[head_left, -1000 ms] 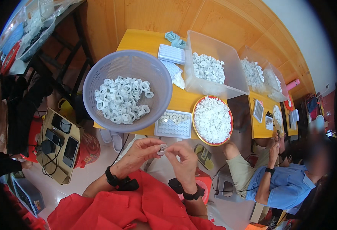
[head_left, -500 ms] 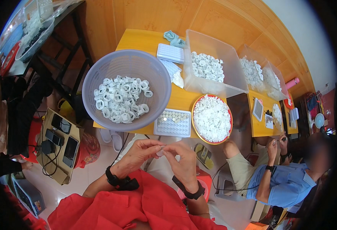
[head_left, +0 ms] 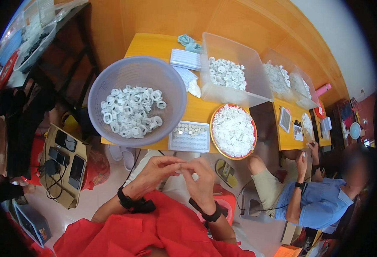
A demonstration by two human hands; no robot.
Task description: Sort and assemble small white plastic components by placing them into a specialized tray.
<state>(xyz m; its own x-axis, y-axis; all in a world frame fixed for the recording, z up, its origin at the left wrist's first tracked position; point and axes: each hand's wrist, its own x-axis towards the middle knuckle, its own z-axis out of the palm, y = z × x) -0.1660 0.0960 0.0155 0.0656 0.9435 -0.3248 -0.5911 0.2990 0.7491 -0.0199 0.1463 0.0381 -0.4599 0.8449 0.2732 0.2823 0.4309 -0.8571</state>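
My left hand (head_left: 155, 172) and my right hand (head_left: 200, 182) meet in front of my red shirt, fingertips pinched together. Between them is a small whitish piece (head_left: 179, 171), mostly covered by the fingers; its exact kind is hidden. Just beyond my hands, at the table's near edge, lies a white tray (head_left: 189, 145) of small pockets, its back rows holding round metallic discs. Left of it stands a large grey-purple basket (head_left: 95, 107) with white ring-shaped plastic parts (head_left: 130, 110). On the right, a red-rimmed round tray (head_left: 213, 136) is heaped with small white pieces (head_left: 233, 130).
A clear plastic bin (head_left: 257, 92) of white parts stands behind the round tray. At left, a cardboard box (head_left: 75, 188) carries several phones and cables. A person in a blue shirt (head_left: 315, 203) works at my right beside another yellow table (head_left: 288, 139). Slippers (head_left: 226, 172) lie on the floor.
The fingers have closed further over the small piece, so less of it shows. The view has shifted a little, moving the table things slightly left. The co-worker's hands have moved slightly.
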